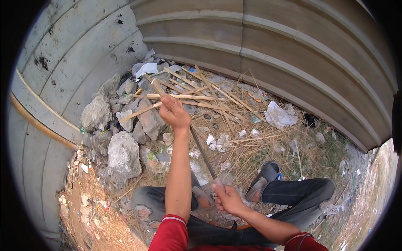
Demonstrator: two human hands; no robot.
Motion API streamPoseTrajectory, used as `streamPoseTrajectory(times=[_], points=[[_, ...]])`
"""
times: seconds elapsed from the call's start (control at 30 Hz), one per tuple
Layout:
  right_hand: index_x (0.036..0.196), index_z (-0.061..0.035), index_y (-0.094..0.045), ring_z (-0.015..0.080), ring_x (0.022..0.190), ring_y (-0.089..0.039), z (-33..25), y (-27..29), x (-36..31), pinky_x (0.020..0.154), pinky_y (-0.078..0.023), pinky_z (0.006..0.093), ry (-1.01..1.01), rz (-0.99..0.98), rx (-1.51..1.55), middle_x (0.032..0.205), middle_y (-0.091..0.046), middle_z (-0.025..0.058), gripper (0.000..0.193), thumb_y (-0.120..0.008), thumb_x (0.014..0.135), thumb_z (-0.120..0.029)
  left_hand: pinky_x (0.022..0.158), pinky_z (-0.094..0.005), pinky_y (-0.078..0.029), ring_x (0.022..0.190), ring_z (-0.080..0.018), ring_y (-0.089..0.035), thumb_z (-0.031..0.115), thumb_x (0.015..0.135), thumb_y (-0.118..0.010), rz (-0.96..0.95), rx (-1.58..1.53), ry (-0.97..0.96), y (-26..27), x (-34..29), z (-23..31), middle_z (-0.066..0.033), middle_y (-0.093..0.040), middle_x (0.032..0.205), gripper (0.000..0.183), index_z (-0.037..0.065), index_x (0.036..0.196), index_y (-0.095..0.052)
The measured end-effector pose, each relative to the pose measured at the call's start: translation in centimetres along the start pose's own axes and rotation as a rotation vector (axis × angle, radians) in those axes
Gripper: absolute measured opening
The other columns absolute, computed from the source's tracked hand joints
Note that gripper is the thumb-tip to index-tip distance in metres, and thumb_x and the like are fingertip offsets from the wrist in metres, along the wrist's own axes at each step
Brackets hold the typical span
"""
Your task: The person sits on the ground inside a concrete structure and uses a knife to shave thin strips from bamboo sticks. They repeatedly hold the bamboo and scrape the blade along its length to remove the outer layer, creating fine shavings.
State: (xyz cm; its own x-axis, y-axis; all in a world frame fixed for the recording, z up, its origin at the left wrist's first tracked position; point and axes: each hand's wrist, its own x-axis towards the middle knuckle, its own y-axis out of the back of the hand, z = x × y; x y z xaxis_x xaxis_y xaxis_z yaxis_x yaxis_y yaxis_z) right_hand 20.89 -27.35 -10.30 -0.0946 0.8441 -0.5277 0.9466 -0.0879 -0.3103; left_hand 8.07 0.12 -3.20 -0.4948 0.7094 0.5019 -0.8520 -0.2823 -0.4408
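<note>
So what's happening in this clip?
A person squats in a littered corner between a grey wall and a brown corrugated wall. The left hand grips the far end of a long thin strip, likely split bamboo, while the right hand holds its near end by the knees. A pile of similar sticks, rocks and scraps of litter lie ahead.

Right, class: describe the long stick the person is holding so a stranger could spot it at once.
Start at the corner where the grey wall meets the brown corrugated wall, then drop to the pile of split bamboo strips lying on the rubble. The long stick is the only one lifted off the pile, gripped at its far end by the left hand and at its near end by the right hand.
</note>
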Motion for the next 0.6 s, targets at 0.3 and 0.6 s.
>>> streamPoseTrajectory(times=[0.3, 0.6], points=[[0.087, -0.0042, -0.052, 0.0128, 0.045, -0.048, -5.1, 0.9, -1.6, 0.042, -0.041, 0.0318, 0.166, 0.063, 0.154, 0.061, -0.048, 0.001, 0.041, -0.061, 0.1, -0.042, 0.045, -0.0254, -0.015, 0.05, -0.0041, -0.021, 0.051, 0.108, -0.034, 0.041, 0.009, -0.01, 1.9, 1.2, -0.3, 0.0075, -0.024, 0.059, 0.055, 0.014, 0.068, -0.028], [0.083, -0.0056, -0.05, 0.0121, 0.045, -0.048, 5.3, 0.2, 3.7, 0.043, -0.043, 0.0313, -0.258, 0.012, 0.005, 0.061, -0.049, 0.0022, 0.041, -0.056, 0.103, -0.04, 0.044, -0.0261, -0.016, 0.048, -0.0055, -0.017, 0.058, 0.105, -0.035, 0.147, -0.003, 0.025, -1.1, -0.8, 0.5, 0.0065, -0.024, 0.06, 0.059, 0.014, 0.067, -0.026]])
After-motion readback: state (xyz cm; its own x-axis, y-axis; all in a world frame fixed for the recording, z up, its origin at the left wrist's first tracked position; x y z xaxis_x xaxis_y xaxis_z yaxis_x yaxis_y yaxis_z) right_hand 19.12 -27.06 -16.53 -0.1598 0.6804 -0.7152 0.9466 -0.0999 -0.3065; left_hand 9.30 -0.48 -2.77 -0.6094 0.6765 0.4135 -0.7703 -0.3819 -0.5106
